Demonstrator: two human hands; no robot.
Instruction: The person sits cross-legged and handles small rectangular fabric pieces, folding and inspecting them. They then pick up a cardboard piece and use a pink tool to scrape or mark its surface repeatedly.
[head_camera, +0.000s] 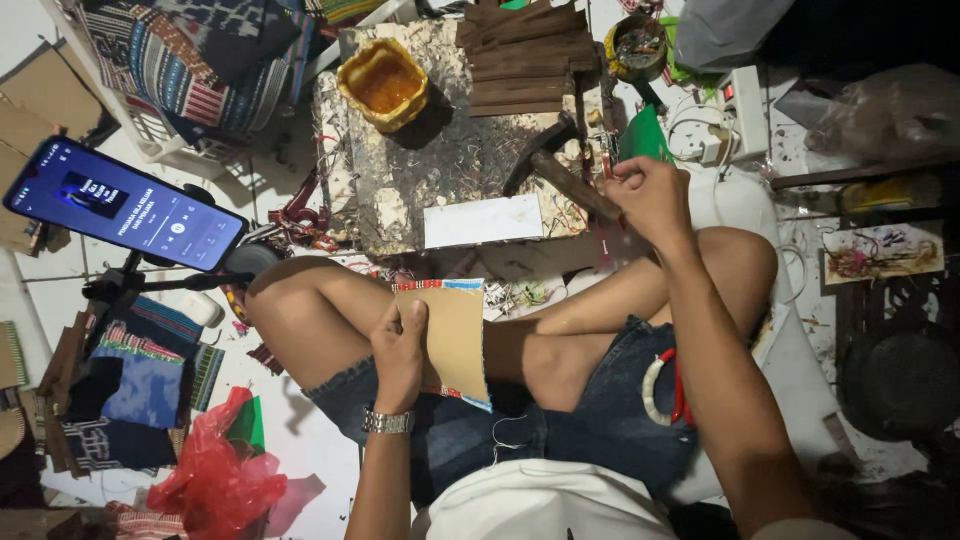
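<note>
While the left hand (400, 350) sits low over the lap, fingers curled shut around the near edge of a flat tan cardboard-backed panel with a woven red-and-blue striped border (455, 340), the right hand (650, 195) is up and away from it, closed on the wooden handle of a dark-headed hammer (560, 170). Panel stands roughly on edge across the thighs, long axis running away from the body, tan face turned toward the right side, thumb on that face, other fingers hidden behind, so exact wrap on the back: cannot tell. Hammer's long axis runs diagonally from the right fist up and to the left, head lying on the scarred, glue-stained work slab (440, 150), beyond and to the right of the left grip. Key relation: panel lies below and left of the hammer hand, well apart, with the raised knee between them; left hand is the only one on the panel, right hand is clearly the nearer one to the slab. Just left of the hammer head, a plain white rectangular card (482, 220) lies flat on the slab's near edge, nearly straight ahead of the panel's far end. Further out from both grips: yellow tub of amber glue (383, 85) on the slab's far left corner, stack of dark wooden strips (525, 55) beside it. Smartphone on a small tripod (125, 205) sits well off to the left of the left hand, red plastic bag (215, 480) on the floor nearer the body.
</note>
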